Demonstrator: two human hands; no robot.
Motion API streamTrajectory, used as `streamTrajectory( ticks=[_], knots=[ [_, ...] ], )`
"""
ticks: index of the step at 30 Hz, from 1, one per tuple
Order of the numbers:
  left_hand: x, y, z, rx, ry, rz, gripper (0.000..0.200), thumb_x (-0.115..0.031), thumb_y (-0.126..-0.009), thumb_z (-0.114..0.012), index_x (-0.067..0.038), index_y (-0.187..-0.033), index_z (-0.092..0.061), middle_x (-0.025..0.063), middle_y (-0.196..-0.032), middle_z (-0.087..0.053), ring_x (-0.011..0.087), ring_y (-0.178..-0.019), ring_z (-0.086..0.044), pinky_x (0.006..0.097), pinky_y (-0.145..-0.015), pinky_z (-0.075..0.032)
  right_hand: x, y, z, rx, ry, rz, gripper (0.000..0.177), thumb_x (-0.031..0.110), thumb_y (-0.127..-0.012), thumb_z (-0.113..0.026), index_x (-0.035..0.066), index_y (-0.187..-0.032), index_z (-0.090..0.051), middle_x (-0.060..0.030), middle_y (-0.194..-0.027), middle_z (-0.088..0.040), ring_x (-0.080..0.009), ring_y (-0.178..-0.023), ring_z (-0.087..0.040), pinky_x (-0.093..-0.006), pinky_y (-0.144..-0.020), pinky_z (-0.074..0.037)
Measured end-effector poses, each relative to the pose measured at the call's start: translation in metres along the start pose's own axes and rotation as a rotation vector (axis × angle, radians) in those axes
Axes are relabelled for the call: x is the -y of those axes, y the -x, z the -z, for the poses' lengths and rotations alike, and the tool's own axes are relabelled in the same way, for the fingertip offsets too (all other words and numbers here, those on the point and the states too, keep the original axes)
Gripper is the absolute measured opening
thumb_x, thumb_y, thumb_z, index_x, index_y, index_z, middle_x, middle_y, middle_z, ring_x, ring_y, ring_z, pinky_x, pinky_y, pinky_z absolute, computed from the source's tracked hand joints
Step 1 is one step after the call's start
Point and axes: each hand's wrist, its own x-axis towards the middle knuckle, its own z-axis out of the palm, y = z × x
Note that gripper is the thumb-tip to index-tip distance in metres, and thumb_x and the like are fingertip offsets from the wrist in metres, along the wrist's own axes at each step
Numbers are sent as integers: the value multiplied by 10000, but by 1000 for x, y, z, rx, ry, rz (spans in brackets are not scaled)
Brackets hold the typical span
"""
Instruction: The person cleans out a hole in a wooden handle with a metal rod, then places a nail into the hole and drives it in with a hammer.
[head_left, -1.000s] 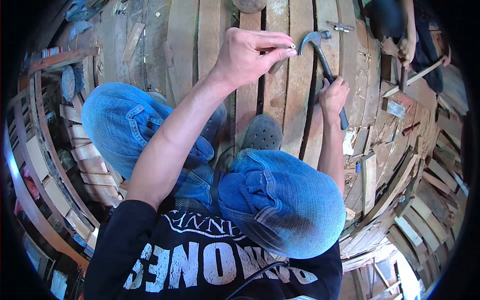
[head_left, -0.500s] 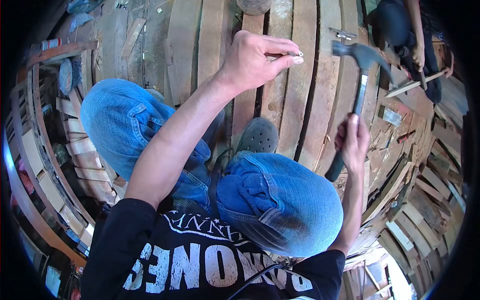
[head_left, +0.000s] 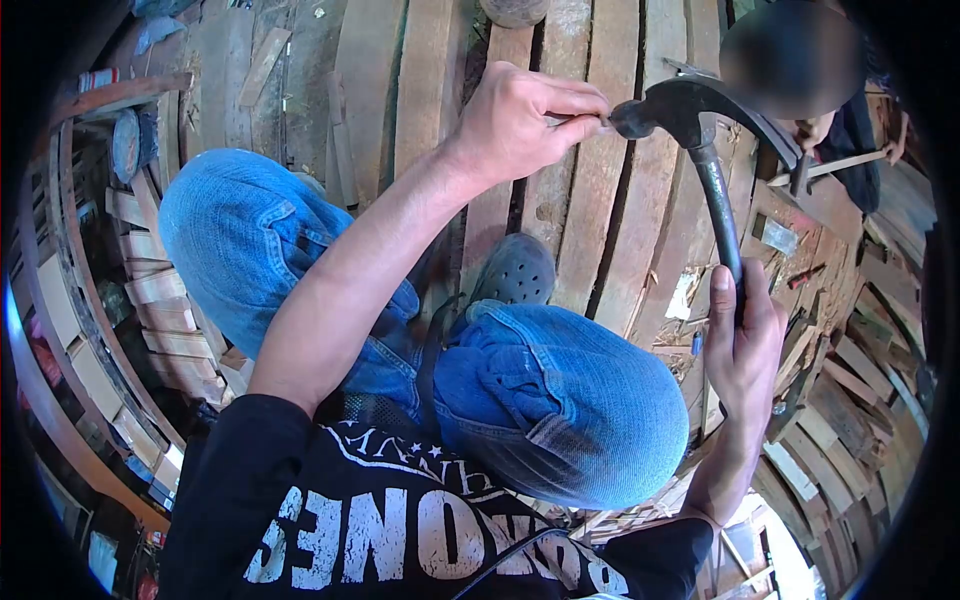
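My left hand point(head_left: 522, 122) pinches a nail point(head_left: 603, 121) between thumb and fingertips, above the wooden planks point(head_left: 560, 215). Only a sliver of the nail shows between the fingertips and the hammer. The claw hammer point(head_left: 712, 185) is in my right hand point(head_left: 745, 335), fingers wrapped round the handle and thumb along it. Its striking face is right at the nail, beside my left fingertips, and its claw points away to the right. Both hands are over the planks, ahead of my bent knees in blue jeans point(head_left: 575, 405).
My clog point(head_left: 515, 270) rests on the planks between my knees. At the upper right another person point(head_left: 795, 60) works close by, with a thin wood strip point(head_left: 835, 168) near them. Stacked wood pieces point(head_left: 850, 430) line the right side, and more stacked blocks point(head_left: 165, 315) stand at the left.
The hammer has swung left and its head now meets the nail at my left fingertips. My right hand has shifted right and grips farther down the handle. My left hand has barely moved.
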Motion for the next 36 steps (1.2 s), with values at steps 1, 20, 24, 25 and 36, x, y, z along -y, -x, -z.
streamTrajectory(
  ticks=[1,20,24,25,36],
  knots=[
    [0,0,0,5,3,8,166,-115,-770,-793,-47,-919,-762,108,-921,-741,199,-837,-729,279,-726,-589,-1,0,-1,-9,-2,11,194,186,-993,-556,28,-884,-530,-48,-464,-397,-124,-390,-407,-322,-409,-312],
    [3,-2,-2,29,32,24,137,-99,-778,-783,-44,-902,-761,80,-920,-745,185,-837,-728,277,-734,-589,13,-2,5,4,35,-11,200,179,-991,-557,25,-870,-514,-59,-502,-434,-153,-416,-437,-336,-427,-332],
    [0,-2,-2,15,45,-7,142,-99,-781,-780,-47,-912,-760,81,-922,-745,181,-845,-727,277,-743,-588,13,0,3,-83,2,-5,190,171,-993,-549,24,-878,-518,-75,-486,-429,-169,-406,-435,-342,-428,-339],
    [-1,-3,-1,15,23,-17,142,-100,-782,-780,-48,-913,-761,80,-922,-745,179,-847,-727,276,-745,-587,15,0,4,-36,24,-25,197,177,-994,-550,24,-875,-514,-69,-489,-429,-167,-408,-430,-339,-428,-338],
    [3,-2,-5,-14,50,-5,142,-101,-777,-786,-47,-906,-761,78,-917,-746,181,-851,-727,275,-751,-587,11,1,4,-15,29,-29,197,173,-989,-559,24,-866,-516,-64,-504,-454,-163,-414,-444,-330,-420,-331]
  ],
)
